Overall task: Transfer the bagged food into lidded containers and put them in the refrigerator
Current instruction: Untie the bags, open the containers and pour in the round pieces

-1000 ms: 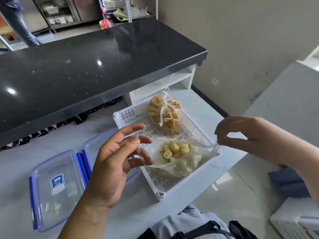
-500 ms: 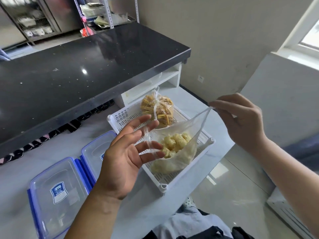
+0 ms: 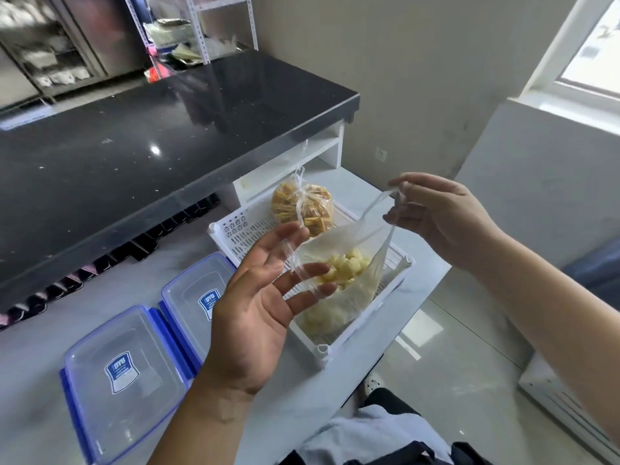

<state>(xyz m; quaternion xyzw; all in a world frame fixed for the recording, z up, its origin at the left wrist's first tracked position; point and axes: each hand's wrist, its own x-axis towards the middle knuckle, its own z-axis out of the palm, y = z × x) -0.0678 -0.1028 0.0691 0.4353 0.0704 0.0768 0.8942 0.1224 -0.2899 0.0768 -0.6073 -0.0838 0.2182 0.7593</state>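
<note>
I am watching the right hand [image 3: 446,219] pinching the top corner of the bag of pale yellow pieces [image 3: 345,276], with its fingers curled together on the plastic and drawing it taut. The left hand [image 3: 261,303] is turning its palm toward the camera, fingers straight and spread apart, and the bag's other edge is lying across them. The bag is hanging between both hands over the white perforated tray [image 3: 228,226]; I cannot tell whether its bottom is touching the tray. A tied bag of orange-brown pieces [image 3: 315,209] is sitting at the tray's far end. The nearer lidded container [image 3: 124,374] and the farther lidded container [image 3: 198,293], both blue-clipped, are lying side by side on the pale surface [image 3: 33,347], left of the tray.
</note>
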